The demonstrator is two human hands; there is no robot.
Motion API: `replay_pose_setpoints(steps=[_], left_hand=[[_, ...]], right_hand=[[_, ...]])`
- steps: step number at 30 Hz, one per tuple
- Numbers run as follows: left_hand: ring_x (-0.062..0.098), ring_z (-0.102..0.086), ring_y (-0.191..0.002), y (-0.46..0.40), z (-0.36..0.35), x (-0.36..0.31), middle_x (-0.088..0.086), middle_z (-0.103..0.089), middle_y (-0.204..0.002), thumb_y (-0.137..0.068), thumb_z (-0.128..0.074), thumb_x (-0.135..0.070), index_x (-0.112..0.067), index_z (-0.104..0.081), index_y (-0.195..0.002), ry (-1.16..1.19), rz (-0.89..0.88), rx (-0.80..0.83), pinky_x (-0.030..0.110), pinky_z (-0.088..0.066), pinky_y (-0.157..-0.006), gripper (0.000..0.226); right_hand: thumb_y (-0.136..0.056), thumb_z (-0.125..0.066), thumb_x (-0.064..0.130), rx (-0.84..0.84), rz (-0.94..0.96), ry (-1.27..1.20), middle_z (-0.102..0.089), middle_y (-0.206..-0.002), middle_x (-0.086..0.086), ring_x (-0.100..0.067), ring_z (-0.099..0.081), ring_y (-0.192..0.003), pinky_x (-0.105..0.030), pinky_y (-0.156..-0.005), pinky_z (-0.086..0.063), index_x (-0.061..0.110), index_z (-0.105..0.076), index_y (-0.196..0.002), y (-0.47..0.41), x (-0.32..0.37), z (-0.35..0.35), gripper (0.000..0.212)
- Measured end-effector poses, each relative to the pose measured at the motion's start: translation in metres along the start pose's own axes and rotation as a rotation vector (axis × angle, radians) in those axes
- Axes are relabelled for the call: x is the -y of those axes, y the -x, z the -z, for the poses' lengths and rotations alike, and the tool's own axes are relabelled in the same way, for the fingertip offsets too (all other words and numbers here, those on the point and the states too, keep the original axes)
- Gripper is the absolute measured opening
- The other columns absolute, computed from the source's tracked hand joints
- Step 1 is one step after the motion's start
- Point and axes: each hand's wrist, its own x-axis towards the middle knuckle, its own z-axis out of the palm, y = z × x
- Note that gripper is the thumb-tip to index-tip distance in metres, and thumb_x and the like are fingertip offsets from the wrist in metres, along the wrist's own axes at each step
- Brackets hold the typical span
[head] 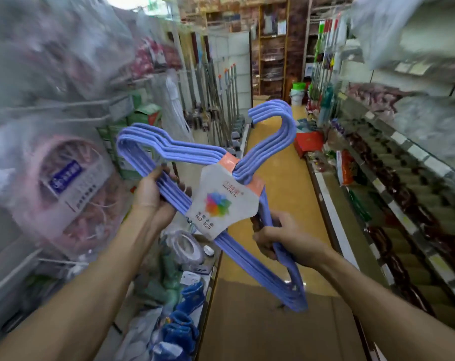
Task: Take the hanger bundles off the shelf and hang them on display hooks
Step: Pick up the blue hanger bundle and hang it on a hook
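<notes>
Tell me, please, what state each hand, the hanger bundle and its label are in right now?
Left hand: grips the bundle's bars from below.
Right hand: grips the bars lower down.
Blue hanger bundle: held in the air over the aisle, tilted, on no hook.
Paper label: wrapped around the bundle, intact.
Wire display hooks: blurred, apparently bare.

A shop aisle, apparently housewares: stocked shelves (393, 162), hanging mops (227, 100), packaged goods (72, 183).
</notes>
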Motion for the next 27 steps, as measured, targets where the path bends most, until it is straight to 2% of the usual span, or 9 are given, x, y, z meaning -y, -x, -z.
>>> replay_pose_setpoints(steps=[2, 7, 10, 13, 16, 18, 20, 22, 27], left_hand=[[0.015, -0.042, -0.048, 0.016, 0.002, -0.016, -0.002, -0.042, -0.059, -0.104, -0.042, -0.027, -0.016, -0.042, -0.071, 0.037, -0.036, 0.042, 0.029, -0.043, -0.056, 0.035], [0.013, -0.025, -0.04, 0.06, -0.001, -0.036, -0.006, -0.031, -0.05, -0.105, -0.038, -0.039, -0.021, -0.035, -0.069, 0.113, -0.068, 0.042, 0.025, -0.03, -0.049, 0.041], [0.012, -0.022, -0.041, 0.093, -0.002, -0.042, -0.006, -0.029, -0.051, -0.103, -0.043, -0.041, -0.022, -0.035, -0.068, 0.135, -0.085, 0.039, 0.026, -0.027, -0.05, 0.041], [0.013, -0.021, -0.041, 0.127, 0.0, -0.045, -0.005, -0.026, -0.051, -0.103, -0.045, -0.041, -0.022, -0.035, -0.065, 0.137, -0.101, 0.04, 0.025, -0.027, -0.05, 0.044], [0.013, -0.021, -0.041, 0.159, 0.01, -0.044, -0.006, -0.025, -0.05, -0.103, -0.045, -0.039, -0.021, -0.034, -0.064, 0.157, -0.124, 0.042, 0.026, -0.029, -0.049, 0.044], [0.012, -0.021, -0.041, 0.183, 0.019, -0.043, -0.006, -0.024, -0.052, -0.103, -0.045, -0.036, -0.022, -0.033, -0.067, 0.186, -0.136, 0.036, 0.027, -0.029, -0.05, 0.04], [0.012, -0.021, -0.04, 0.208, 0.03, -0.046, -0.006, -0.023, -0.051, -0.102, -0.046, -0.031, -0.021, -0.033, -0.067, 0.209, -0.146, 0.015, 0.026, -0.029, -0.048, 0.039], [0.012, -0.02, -0.04, 0.234, 0.04, -0.05, -0.006, -0.023, -0.05, -0.102, -0.046, -0.027, -0.02, -0.032, -0.067, 0.223, -0.16, -0.006, 0.025, -0.029, -0.045, 0.038], [0.012, -0.022, -0.039, 0.295, 0.064, -0.064, -0.006, -0.024, -0.051, -0.102, -0.045, -0.029, -0.02, -0.032, -0.068, 0.264, -0.192, -0.026, 0.024, -0.03, -0.042, 0.038]], right_hand=[[-0.074, -0.062, 0.008, -0.036, 0.031, 0.047, -0.042, -0.051, -0.005, -0.019, -0.04, -0.04, -0.028, -0.044, -0.036, 0.01, -0.041, -0.071, 0.005, 0.019, -0.008, 0.021], [-0.087, -0.056, 0.002, -0.179, -0.001, 0.216, -0.037, -0.055, -0.001, -0.019, -0.035, -0.046, -0.033, -0.049, -0.029, 0.007, -0.048, -0.085, 0.022, 0.05, -0.033, 0.01], [-0.097, -0.052, 0.007, -0.32, 0.033, 0.329, -0.041, -0.062, 0.0, -0.016, -0.036, -0.053, -0.034, -0.054, -0.032, 0.024, -0.054, -0.085, 0.033, 0.058, -0.048, 0.021], [-0.095, -0.057, 0.019, -0.49, 0.096, 0.393, -0.056, -0.058, 0.019, -0.007, -0.045, -0.056, -0.03, -0.06, -0.036, 0.033, -0.064, -0.106, 0.047, 0.063, -0.064, 0.019], [-0.086, -0.056, 0.032, -0.606, 0.128, 0.388, -0.069, -0.078, 0.007, -0.021, -0.059, -0.073, -0.035, -0.066, -0.043, 0.033, -0.066, -0.105, 0.069, 0.07, -0.087, 0.022], [-0.085, -0.054, 0.038, -0.639, 0.15, 0.378, -0.07, -0.09, -0.006, -0.027, -0.061, -0.083, -0.036, -0.07, -0.045, 0.027, -0.066, -0.103, 0.086, 0.075, -0.104, 0.024], [-0.087, -0.056, 0.024, -0.647, 0.165, 0.418, -0.07, -0.089, -0.008, -0.031, -0.061, -0.084, -0.036, -0.068, -0.044, 0.021, -0.067, -0.099, 0.105, 0.08, -0.121, 0.016], [-0.088, -0.057, 0.01, -0.645, 0.184, 0.456, -0.068, -0.084, -0.009, -0.026, -0.057, -0.076, -0.035, -0.065, -0.041, 0.017, -0.066, -0.094, 0.121, 0.084, -0.138, 0.013], [-0.088, -0.058, 0.001, -0.615, 0.199, 0.503, -0.069, -0.085, 0.0, -0.019, -0.059, -0.077, -0.033, -0.061, -0.041, 0.021, -0.069, -0.098, 0.156, 0.104, -0.179, 0.024]])
